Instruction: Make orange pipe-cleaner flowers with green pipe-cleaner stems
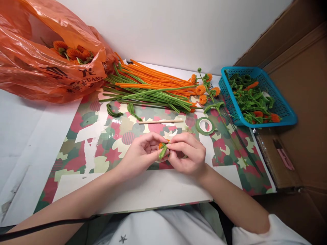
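Both hands meet over the near middle of the table, closed around a small orange and green pipe-cleaner piece (162, 153). My left hand (143, 149) pinches it from the left between thumb and fingers. From the right, my right hand (188, 151) grips it with the fingertips; part of the piece is hidden by the fingers. Beyond the hands lies a thin wooden stick (160, 121). Two bent green pipe-cleaner leaves (132, 112) rest left of the stick's far side. To the right is a roll of green tape (205, 126).
Orange pipe cleaners (153, 76) and green pipe cleaners (158, 97) are heaped at the back. An orange plastic bag (84, 78) holds orange pieces at the left. A blue basket (270, 124) with green and orange pieces stands right, near a finished flower stem (213, 97) and a pink cutter (284, 154).
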